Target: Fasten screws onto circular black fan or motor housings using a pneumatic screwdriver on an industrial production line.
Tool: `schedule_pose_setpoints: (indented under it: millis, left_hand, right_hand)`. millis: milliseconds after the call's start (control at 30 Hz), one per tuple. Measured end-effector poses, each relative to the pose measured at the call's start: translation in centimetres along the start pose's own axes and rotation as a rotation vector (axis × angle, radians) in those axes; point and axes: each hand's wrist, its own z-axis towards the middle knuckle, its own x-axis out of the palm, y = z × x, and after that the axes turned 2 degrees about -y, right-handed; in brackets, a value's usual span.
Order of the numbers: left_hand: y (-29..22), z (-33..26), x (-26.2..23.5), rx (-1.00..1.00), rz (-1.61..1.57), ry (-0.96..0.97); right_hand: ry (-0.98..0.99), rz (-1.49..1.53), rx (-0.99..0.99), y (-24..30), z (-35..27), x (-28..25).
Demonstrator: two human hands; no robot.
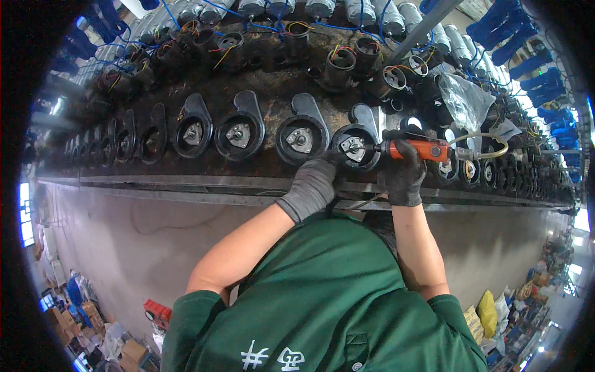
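My right hand (406, 175), in a dark grey glove, is wrapped round an orange-red air screwdriver (424, 150) lying level. The tool's thin front end points left, at the silvery metal plate (352, 144) inside a black snail-shaped housing (364, 115). Whether the bit sits on a screw is too small to tell. My left hand (313, 186), gloved alike, has its fingers curled at the lower left rim of that same housing; the fingertips are partly hidden. Just left of it stands another black housing (302, 102) with a similar metal plate.
A long row of like housings (240, 127) runs along the bench's metal front edge (204, 183). Behind them stand black cylinders with coloured wires (339, 67) and silver cylinders (359, 13). A pale hose (501, 144) trails from the tool near a clear plastic bag (465, 102).
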Motion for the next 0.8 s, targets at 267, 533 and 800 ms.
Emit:
schedule_pose_setpoints:
  millis: [267,533,800]
  left_hand:
    - [-0.1,1.3,3.1,0.175,0.331,0.126]
    - [-1.4,2.6,3.3,0.08,0.342,0.22]
    - [-2.0,3.2,2.9,0.142,0.318,0.294]
  right_hand:
    - [0.055,-0.263,-0.174,-3.0,1.0,1.3]
    - [0.171,-0.45,-0.081,-3.9,1.7,0.7]
    - [0.529,-0.789,0.064,-2.2,2.5,3.9]
